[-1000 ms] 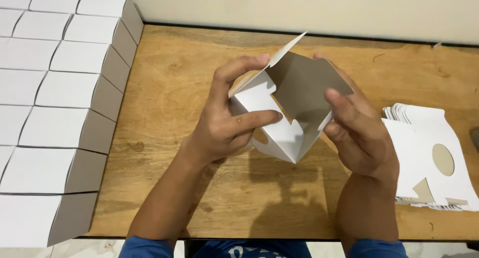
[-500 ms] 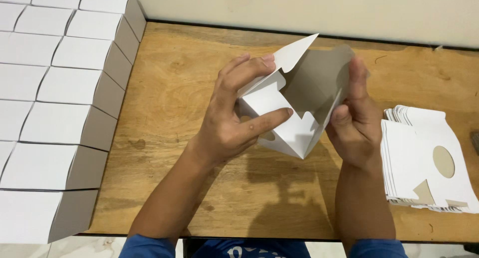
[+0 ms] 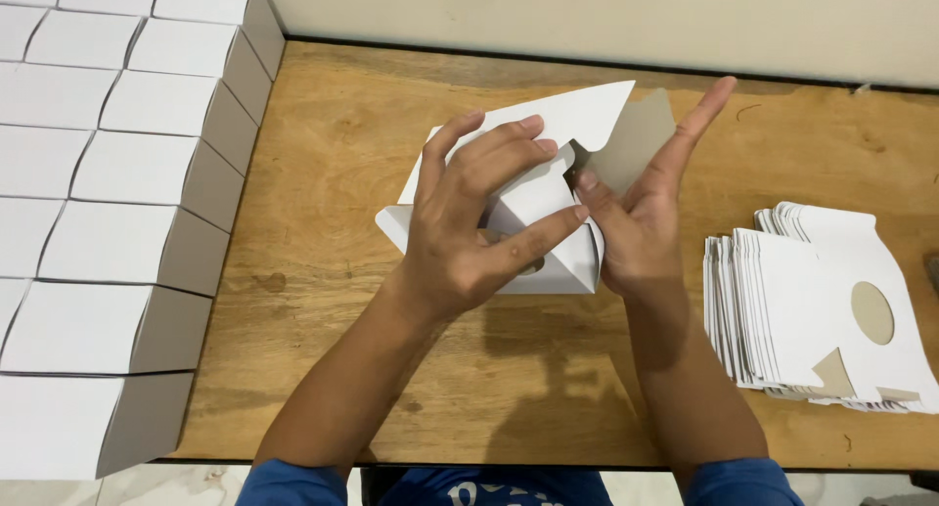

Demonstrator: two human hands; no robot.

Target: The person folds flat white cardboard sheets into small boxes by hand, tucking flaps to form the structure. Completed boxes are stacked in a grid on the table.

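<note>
— White card, grey on the inside: that is the box [image 3: 548,213] in the middle of the frame, held just above the wooden table [image 3: 323,174]. See how the hands have it?

— Left hand [image 3: 474,227] lies over the front of it, fingers spread and curled around the folded panels, thumb pressed low across the white face. It has a firm hold.

— And the right hand [image 3: 641,208]?

— Open, palm flat against the right side of the box, fingers straight and pointing to the upper right. Its thumb presses the edge of the card, so it braces more than grasps. One grey flap [image 3: 634,146] stands up just behind that palm.

— What lies around it?

— At the right of the frame, a stack of flat blanks [image 3: 797,301], white, fanned a little, the top one with a round cut-out. It sits well apart from the hands. Along the left side, rows of finished boxes [image 3: 117,183], closed and packed edge to edge, running from upper left to lower left.

— Sleeves?

— Blue, at the bottom edge.
</note>
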